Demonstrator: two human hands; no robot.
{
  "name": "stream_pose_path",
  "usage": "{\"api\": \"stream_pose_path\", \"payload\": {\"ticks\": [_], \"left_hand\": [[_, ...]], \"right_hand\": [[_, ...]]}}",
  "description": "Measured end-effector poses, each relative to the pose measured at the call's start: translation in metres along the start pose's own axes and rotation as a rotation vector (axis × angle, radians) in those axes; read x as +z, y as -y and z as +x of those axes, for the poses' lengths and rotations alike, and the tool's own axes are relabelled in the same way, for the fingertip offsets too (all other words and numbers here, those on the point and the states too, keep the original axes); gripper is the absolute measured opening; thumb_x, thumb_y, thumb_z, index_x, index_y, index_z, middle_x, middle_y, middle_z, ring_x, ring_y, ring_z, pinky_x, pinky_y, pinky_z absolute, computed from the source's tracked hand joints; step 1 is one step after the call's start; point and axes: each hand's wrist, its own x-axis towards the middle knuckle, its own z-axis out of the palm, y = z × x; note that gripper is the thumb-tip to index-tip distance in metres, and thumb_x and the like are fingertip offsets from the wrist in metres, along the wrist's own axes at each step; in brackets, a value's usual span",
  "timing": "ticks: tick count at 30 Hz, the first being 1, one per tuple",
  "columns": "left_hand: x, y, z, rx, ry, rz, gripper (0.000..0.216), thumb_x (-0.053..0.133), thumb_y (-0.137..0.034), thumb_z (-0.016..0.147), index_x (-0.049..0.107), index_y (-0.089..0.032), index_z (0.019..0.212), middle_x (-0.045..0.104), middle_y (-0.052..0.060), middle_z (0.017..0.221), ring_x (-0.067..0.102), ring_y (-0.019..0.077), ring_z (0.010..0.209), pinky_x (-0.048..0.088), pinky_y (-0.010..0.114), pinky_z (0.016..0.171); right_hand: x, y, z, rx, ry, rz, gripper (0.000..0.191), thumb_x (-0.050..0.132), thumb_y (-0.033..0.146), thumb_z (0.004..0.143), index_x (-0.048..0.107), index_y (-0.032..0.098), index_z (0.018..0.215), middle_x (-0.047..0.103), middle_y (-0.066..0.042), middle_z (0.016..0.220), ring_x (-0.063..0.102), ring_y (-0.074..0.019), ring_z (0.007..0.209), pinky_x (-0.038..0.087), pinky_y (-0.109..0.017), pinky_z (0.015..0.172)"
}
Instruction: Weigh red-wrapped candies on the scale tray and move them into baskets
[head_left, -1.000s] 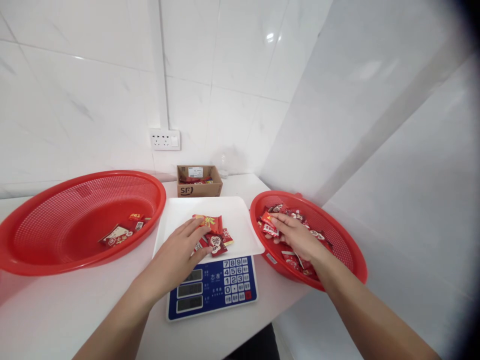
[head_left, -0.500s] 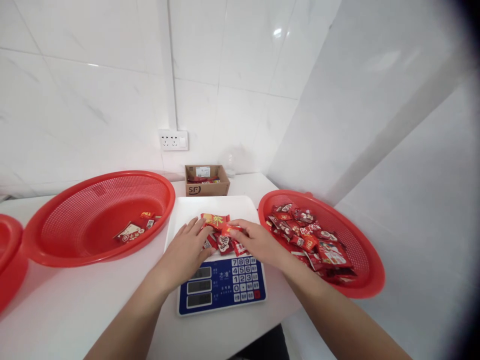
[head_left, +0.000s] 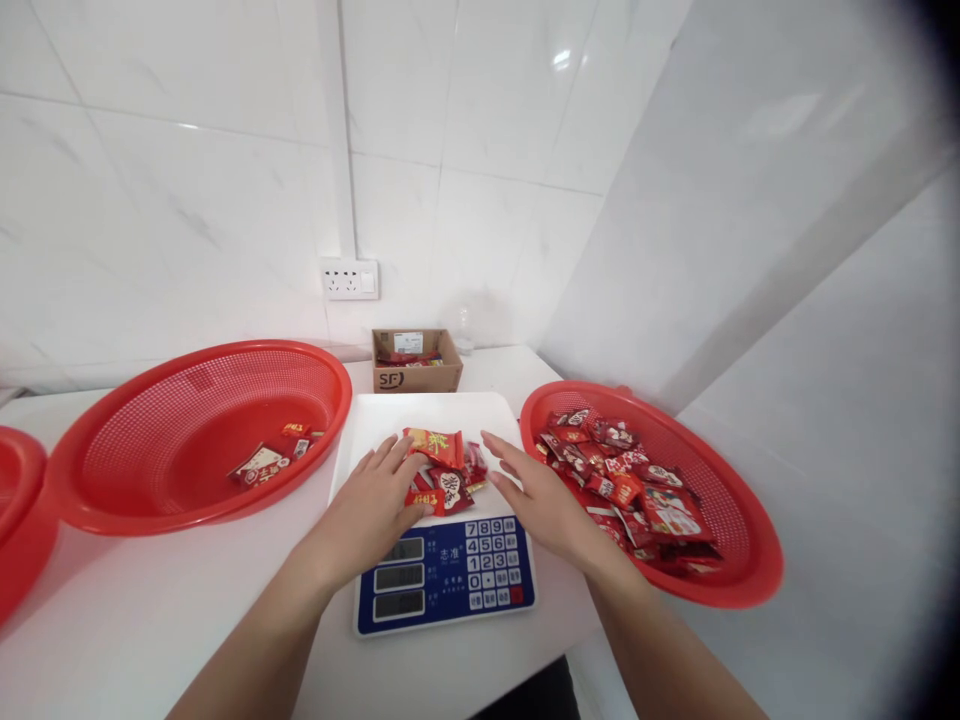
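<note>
A small heap of red snack packets (head_left: 450,488) lies on the white pan of a digital scale (head_left: 364,430), with a yellow-and-red packet (head_left: 435,446) on top at the back. My left hand (head_left: 373,510) rests at the heap's left side, fingers spread and touching packets, holding none. On the right side, my right hand (head_left: 536,495) hovers beside the heap, open, fingers apart. The scale's blue keypad panel (head_left: 446,590) faces me, its display digits too dim to read.
A red basket (head_left: 757,530) of many packets stands at right. Another red basket (head_left: 97,450) at left holds a few packets, with part of a third red basket (head_left: 19,520) beyond it. Behind the scale sits a cardboard box (head_left: 420,378) below a wall socket (head_left: 349,280).
My right hand has drawn back to the right, off the packets, and its fingers have opened. A small red packet now shows at the heap's front left. My left hand has hardly moved.
</note>
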Motion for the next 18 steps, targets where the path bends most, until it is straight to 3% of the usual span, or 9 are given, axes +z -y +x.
{"api": "stream_pose_path", "payload": {"ticks": [3,6,9,13,18], "left_hand": [[-0.008,-0.001,-0.002,-0.016,-0.026,-0.029,0.048,0.055,-0.035,0.089,0.046,-0.02,0.134,0.037,0.013,0.151,0.03,0.0307,0.141,0.035,0.05,0.11],[-0.023,-0.003,-0.008,-0.087,-0.232,-0.122,0.043,0.047,-0.04,0.092,0.046,-0.024,0.131,0.04,0.009,0.15,0.04,0.0268,0.136,0.042,0.044,0.106],[-0.034,0.0,-0.017,-0.178,-0.42,-0.173,0.042,0.046,-0.047,0.092,0.047,-0.026,0.128,0.049,0.007,0.144,0.048,0.0262,0.13,0.047,0.042,0.1],[-0.025,0.02,-0.032,-0.238,-0.4,-0.045,0.045,0.045,-0.051,0.09,0.049,-0.026,0.128,0.05,0.008,0.142,0.044,0.0299,0.133,0.044,0.047,0.102],[0.0,0.067,-0.062,-0.374,-0.366,0.243,0.044,0.044,-0.042,0.091,0.052,-0.019,0.128,0.052,0.016,0.139,0.041,0.0359,0.134,0.034,0.058,0.106]], "right_hand": [[0.004,-0.004,-0.016,-0.009,-0.066,-0.007,0.04,0.05,0.033,0.088,0.06,0.023,0.125,0.062,-0.009,0.129,0.058,-0.0251,0.119,0.044,-0.044,0.103],[0.007,-0.013,-0.034,-0.012,-0.206,-0.011,0.032,0.049,0.036,0.09,0.067,0.02,0.111,0.071,-0.012,0.112,0.067,-0.0256,0.102,0.054,-0.042,0.088],[0.009,-0.027,-0.052,-0.111,-0.335,-0.014,0.023,0.052,0.033,0.089,0.069,0.022,0.099,0.074,-0.01,0.097,0.07,-0.0247,0.092,0.057,-0.039,0.082],[0.011,-0.038,-0.062,-0.178,-0.441,-0.011,0.016,0.055,0.026,0.087,0.069,0.024,0.095,0.075,-0.007,0.084,0.072,-0.0235,0.078,0.059,-0.037,0.074],[0.004,-0.015,-0.061,-0.366,-0.554,0.171,0.025,0.057,0.019,0.087,0.066,0.034,0.105,0.073,-0.002,0.08,0.068,-0.0202,0.068,0.058,-0.035,0.064]]}}
